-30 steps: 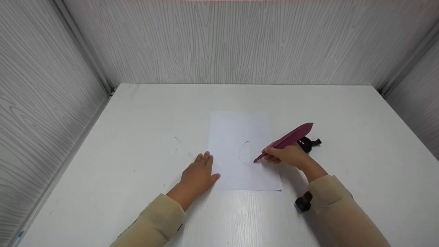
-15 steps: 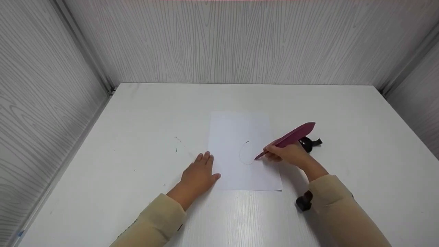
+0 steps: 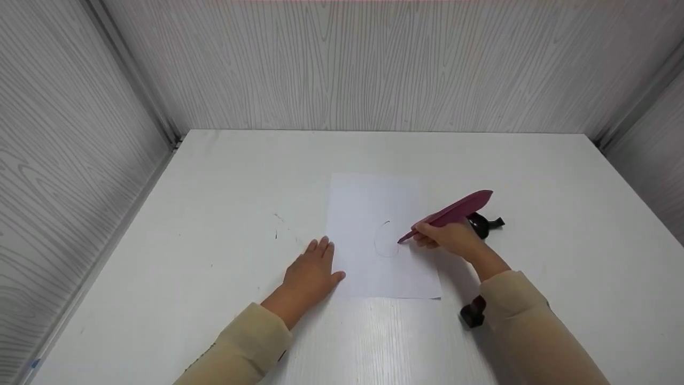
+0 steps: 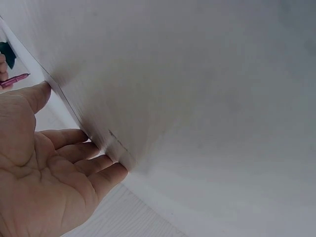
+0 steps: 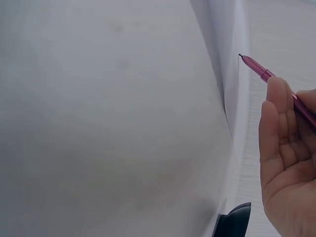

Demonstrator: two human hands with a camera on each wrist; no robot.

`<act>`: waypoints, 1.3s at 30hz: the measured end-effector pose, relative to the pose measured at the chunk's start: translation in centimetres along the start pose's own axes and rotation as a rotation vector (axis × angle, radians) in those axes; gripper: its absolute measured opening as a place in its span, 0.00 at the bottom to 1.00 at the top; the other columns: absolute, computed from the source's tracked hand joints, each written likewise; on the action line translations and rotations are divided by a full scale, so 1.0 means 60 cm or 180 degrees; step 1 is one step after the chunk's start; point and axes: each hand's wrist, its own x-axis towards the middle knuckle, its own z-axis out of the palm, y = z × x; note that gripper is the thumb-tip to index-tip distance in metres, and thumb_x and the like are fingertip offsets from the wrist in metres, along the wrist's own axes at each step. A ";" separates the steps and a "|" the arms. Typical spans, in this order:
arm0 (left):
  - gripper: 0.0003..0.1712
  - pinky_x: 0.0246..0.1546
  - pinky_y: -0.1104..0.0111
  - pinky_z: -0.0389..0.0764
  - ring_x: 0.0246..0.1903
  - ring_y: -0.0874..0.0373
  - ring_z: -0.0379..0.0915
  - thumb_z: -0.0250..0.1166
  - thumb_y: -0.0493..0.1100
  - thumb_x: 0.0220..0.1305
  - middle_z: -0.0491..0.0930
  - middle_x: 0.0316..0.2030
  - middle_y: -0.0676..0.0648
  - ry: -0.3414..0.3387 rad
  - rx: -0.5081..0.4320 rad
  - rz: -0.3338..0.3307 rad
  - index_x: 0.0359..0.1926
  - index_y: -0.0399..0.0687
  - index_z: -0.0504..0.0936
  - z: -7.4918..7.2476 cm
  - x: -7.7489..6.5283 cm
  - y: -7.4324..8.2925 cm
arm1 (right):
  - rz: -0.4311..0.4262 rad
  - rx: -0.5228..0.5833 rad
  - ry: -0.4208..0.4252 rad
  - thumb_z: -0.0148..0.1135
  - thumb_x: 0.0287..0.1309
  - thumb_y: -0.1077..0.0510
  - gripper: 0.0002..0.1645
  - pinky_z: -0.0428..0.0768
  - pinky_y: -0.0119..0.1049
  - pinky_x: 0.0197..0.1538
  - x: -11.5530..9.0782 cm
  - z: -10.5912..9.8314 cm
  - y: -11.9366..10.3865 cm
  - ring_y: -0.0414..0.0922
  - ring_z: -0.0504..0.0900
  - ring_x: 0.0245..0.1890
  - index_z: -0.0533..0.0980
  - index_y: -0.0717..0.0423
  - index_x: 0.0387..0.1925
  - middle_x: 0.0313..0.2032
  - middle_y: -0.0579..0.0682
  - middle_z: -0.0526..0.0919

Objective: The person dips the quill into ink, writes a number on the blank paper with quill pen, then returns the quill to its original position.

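Observation:
My right hand (image 3: 451, 240) pinches a magenta feather-shaped pen (image 3: 460, 208), tilted with its plume up to the right. The pen's point meets the white sheet of paper (image 3: 368, 198) at the end of a thin curved line (image 3: 375, 243), open at its upper right. In the right wrist view the pen (image 5: 256, 67) shows its dark tip and slim magenta barrel. My left hand (image 3: 310, 272) lies with straight fingers along the sheet's left edge. In the left wrist view, the left hand's fingertips (image 4: 118, 170) rest on the surface near the paper edge.
Behind the right hand lies a glossy black rounded object with a short neck (image 3: 480, 225). A small dark object (image 3: 472, 315) is partly hidden by the right sleeve. Dark marks (image 3: 277, 218) dot the white table (image 3: 256, 160), which wood-grain panels (image 3: 342, 64) enclose.
The pen's point has moved slightly up the page, and the line's right side has curved upward a little. My left hand has stayed in place on the paper's edge.

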 end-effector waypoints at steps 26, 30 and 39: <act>0.39 0.55 0.56 0.55 0.62 0.49 0.40 0.51 0.58 0.58 0.48 0.63 0.43 -0.0026 0.0139 0.0065 0.63 0.38 0.53 0.001 0.002 0.000 | -0.0207 0.0134 0.0041 0.61 0.49 0.52 0.19 0.77 0.37 0.34 0.014 0.014 -0.009 0.47 0.80 0.30 0.77 0.64 0.36 0.29 0.56 0.81; 0.39 0.55 0.56 0.55 0.62 0.49 0.41 0.51 0.58 0.58 0.48 0.63 0.43 -0.0014 0.0165 0.0083 0.63 0.38 0.53 0.002 0.002 0.000 | -0.0181 0.0155 0.0059 0.62 0.48 0.52 0.19 0.77 0.37 0.34 0.015 0.018 -0.012 0.47 0.80 0.29 0.77 0.64 0.36 0.29 0.56 0.81; 0.39 0.55 0.56 0.55 0.61 0.48 0.41 0.51 0.58 0.59 0.48 0.63 0.42 0.0002 0.0163 0.0087 0.63 0.37 0.53 0.000 0.000 0.001 | -0.0120 0.0210 0.0042 0.61 0.49 0.53 0.17 0.77 0.36 0.35 0.019 0.026 -0.013 0.47 0.80 0.30 0.77 0.63 0.36 0.29 0.56 0.81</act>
